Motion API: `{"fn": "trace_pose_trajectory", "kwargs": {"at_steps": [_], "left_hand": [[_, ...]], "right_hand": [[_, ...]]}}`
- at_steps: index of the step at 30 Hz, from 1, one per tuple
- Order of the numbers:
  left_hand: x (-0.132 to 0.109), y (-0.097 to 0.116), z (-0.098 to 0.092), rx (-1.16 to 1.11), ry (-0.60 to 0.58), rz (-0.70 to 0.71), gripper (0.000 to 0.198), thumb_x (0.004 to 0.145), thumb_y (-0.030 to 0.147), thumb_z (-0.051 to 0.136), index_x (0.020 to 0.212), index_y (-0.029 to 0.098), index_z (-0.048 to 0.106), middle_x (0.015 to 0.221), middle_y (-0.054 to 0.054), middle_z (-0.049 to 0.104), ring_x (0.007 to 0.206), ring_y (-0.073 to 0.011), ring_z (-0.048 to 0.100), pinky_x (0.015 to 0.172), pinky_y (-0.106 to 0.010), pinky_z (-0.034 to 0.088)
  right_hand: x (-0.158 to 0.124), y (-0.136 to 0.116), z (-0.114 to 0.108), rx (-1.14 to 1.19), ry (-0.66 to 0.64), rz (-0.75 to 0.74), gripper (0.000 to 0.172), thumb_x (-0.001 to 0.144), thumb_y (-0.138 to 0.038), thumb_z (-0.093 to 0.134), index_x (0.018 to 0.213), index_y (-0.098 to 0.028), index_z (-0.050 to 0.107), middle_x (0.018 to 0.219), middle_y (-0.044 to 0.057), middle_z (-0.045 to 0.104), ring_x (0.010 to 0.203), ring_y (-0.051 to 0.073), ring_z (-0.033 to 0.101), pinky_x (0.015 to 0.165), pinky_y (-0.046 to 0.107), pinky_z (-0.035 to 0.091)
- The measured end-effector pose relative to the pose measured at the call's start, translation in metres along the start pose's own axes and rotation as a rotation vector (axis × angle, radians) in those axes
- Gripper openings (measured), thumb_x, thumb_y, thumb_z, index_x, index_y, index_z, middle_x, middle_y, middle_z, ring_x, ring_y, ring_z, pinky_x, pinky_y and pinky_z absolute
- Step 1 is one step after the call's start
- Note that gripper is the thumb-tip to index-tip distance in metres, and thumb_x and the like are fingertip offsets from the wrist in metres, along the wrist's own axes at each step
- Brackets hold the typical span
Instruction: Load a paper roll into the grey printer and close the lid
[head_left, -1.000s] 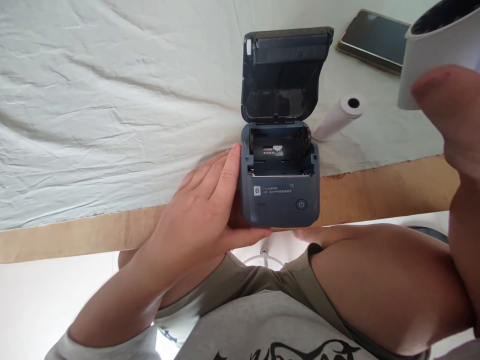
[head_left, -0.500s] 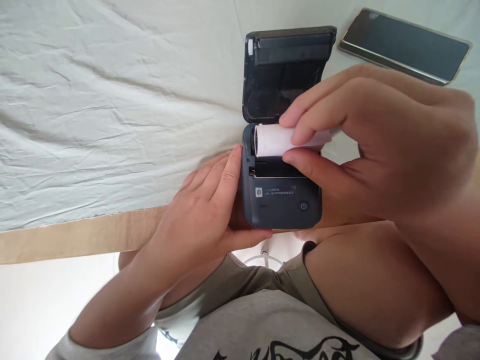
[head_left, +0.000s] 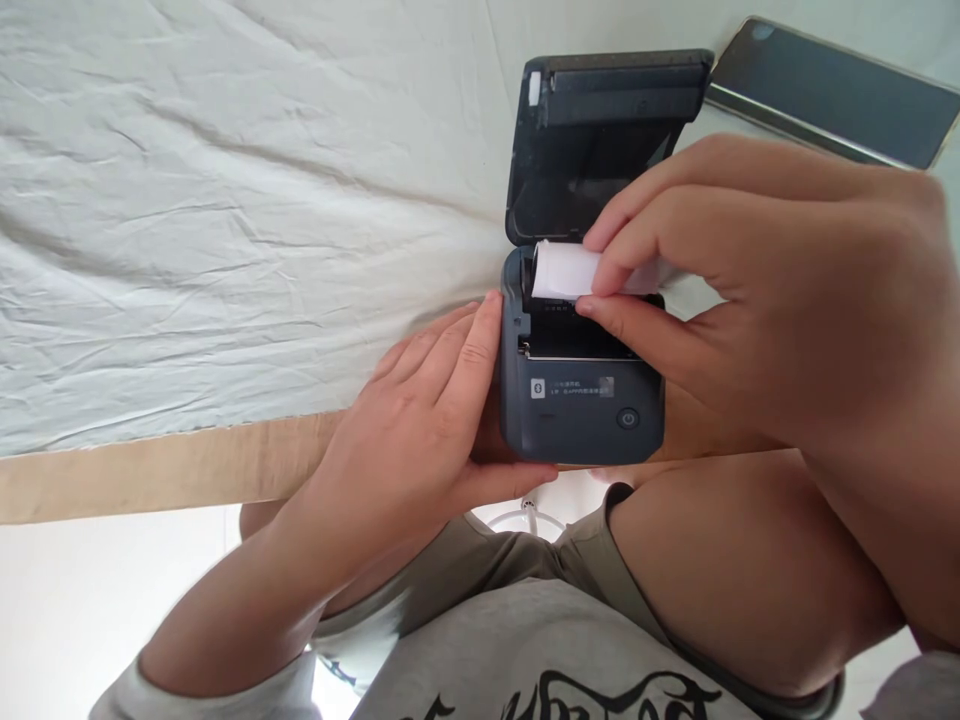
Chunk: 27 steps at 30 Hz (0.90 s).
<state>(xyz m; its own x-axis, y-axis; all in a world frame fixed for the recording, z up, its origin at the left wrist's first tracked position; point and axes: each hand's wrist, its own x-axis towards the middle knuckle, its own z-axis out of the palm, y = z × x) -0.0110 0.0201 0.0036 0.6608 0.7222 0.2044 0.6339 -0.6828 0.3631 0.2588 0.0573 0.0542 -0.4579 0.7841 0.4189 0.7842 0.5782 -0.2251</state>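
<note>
A small dark grey printer (head_left: 581, 405) stands at the table's near edge with its lid (head_left: 600, 140) swung up and open. My left hand (head_left: 420, 425) grips the printer's left side and front corner. My right hand (head_left: 757, 290) pinches a white paper roll (head_left: 562, 271) between thumb and fingers, and the roll sits low in the printer's open paper bay. Most of the roll's right end is hidden behind my fingers.
A wrinkled white cloth (head_left: 225, 200) covers the table, with a bare wooden strip (head_left: 150, 475) along the near edge. A dark phone (head_left: 832, 95) lies at the back right. My knees are under the table edge.
My right hand brought the paper roll down from the upper right into the printer's bay and has pushed it lower. My left hand stayed on the printer. The second roll on the cloth is now hidden.
</note>
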Motion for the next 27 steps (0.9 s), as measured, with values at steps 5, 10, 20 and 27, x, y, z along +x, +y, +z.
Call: {"fn": "trace_pose_trajectory", "kwargs": {"at_steps": [5,10,20,27], "left_hand": [[0.0,-0.004,0.0,-0.011,-0.008,0.019,0.119,0.11,0.088,0.065,0.19,0.011,0.023,0.179,-0.028,0.062,0.167,-0.0455,0.063,0.136,-0.058,0.058],[-0.001,-0.005,0.001,-0.01,-0.002,0.013,0.123,0.107,0.089,0.068,0.191,0.013,0.021,0.179,-0.028,0.062,0.166,-0.0463,0.064,0.134,-0.062,0.059],[0.0,-0.003,0.001,0.02,-0.008,-0.005,0.132,0.1,0.081,0.086,0.192,0.014,0.019,0.182,-0.029,0.06,0.168,-0.0483,0.062,0.135,-0.06,0.059],[-0.001,-0.004,0.001,0.002,-0.013,0.001,0.129,0.102,0.083,0.082,0.192,0.013,0.02,0.182,-0.027,0.06,0.169,-0.0469,0.061,0.137,-0.059,0.057]], "right_hand": [[-0.006,0.003,0.002,-0.012,0.001,-0.033,0.023,0.108,-0.016,0.064,0.086,-0.023,0.07,0.103,-0.003,0.085,0.087,0.013,0.077,0.073,0.032,0.052],[-0.007,0.004,0.004,-0.03,-0.016,-0.016,0.022,0.108,-0.02,0.062,0.09,-0.023,0.074,0.103,-0.002,0.085,0.083,0.015,0.075,0.072,0.033,0.049],[-0.002,0.009,-0.004,-0.098,-0.192,0.047,0.03,0.108,-0.035,0.052,0.114,-0.027,0.08,0.104,0.007,0.083,0.112,0.031,0.077,0.088,0.041,0.044],[0.005,-0.002,-0.004,-0.172,-0.297,0.117,0.027,0.105,-0.028,0.054,0.101,-0.025,0.08,0.094,0.006,0.082,0.098,0.025,0.072,0.088,0.041,0.04]]}}
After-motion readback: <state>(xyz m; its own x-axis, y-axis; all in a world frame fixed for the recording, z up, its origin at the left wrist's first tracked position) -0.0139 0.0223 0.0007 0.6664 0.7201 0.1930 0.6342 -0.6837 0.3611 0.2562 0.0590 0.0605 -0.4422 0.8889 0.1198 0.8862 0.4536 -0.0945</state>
